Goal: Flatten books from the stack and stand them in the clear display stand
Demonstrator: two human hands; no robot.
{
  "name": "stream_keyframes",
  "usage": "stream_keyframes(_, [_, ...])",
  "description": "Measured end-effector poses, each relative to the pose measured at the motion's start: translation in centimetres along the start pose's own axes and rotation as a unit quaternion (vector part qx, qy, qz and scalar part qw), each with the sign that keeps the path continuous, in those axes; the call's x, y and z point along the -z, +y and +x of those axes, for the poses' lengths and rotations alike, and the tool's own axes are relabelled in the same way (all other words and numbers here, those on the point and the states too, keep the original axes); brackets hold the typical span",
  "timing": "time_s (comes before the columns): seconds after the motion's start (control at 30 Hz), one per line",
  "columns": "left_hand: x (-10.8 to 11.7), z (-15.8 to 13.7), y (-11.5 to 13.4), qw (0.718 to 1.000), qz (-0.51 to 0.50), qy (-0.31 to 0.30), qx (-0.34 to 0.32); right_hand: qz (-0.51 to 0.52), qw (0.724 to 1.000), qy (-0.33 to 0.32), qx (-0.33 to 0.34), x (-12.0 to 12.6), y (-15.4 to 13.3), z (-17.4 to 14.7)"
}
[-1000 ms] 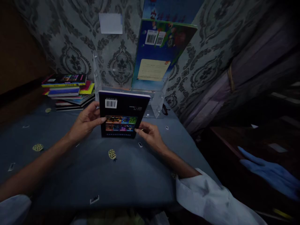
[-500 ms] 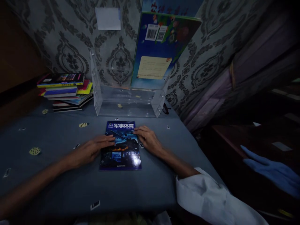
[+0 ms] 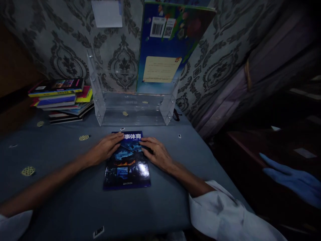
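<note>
A dark blue book (image 3: pixel 127 157) with white Chinese characters and a fiery picture lies flat, cover up, on the grey tablecloth. Across its upper left edge rests my left hand (image 3: pixel 105 148), fingers stretched out and covering part of the title. My right hand (image 3: pixel 157 153) touches the upper right edge, its fingers extended and slightly bent over the cover. Neither hand is wrapped round the book. Just behind it stands a clear acrylic rack (image 3: pixel 132 117), which holds a large blue book (image 3: pixel 163 47) upright, its back cover facing me.
A stack of books (image 3: pixel 60 100) sits at the back left of the patterned tablecloth (image 3: pixel 65 204). Dark glasses (image 3: pixel 177 115) lie by the rack's right end. A white card (image 3: pixel 107 13) is on the wall. At right are a tied curtain (image 3: pixel 230 90) and a blue glove (image 3: pixel 293 177).
My left hand has slid up the book's left side, onto the title. My right hand stays at the right edge. The view has shifted, so the surroundings sit a little further left.
</note>
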State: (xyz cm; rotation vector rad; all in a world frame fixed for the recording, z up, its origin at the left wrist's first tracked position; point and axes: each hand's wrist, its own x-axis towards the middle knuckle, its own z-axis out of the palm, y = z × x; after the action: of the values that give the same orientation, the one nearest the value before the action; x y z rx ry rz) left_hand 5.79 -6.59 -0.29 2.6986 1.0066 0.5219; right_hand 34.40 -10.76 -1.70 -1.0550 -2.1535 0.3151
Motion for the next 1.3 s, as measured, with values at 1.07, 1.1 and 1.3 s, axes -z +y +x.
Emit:
stream_keyframes(1.07, [-0.4,1.5,1.2,0.999,0.017,-0.025,0.036,-0.061,0.992,-0.109,-0.022,0.8,-0.5,-0.5])
stream_keyframes(1.1, [-0.5,1.5,1.3,0.999,0.017,-0.024,0.036,-0.058,0.992,-0.107,-0.015,0.9,-0.8,-1.1])
stream_keyframes(1.3, [-0.5,1.7,1.6,0.999,0.019,-0.022,0.037,-0.036,0.996,-0.087,0.011,1.9,-3.8,-4.9])
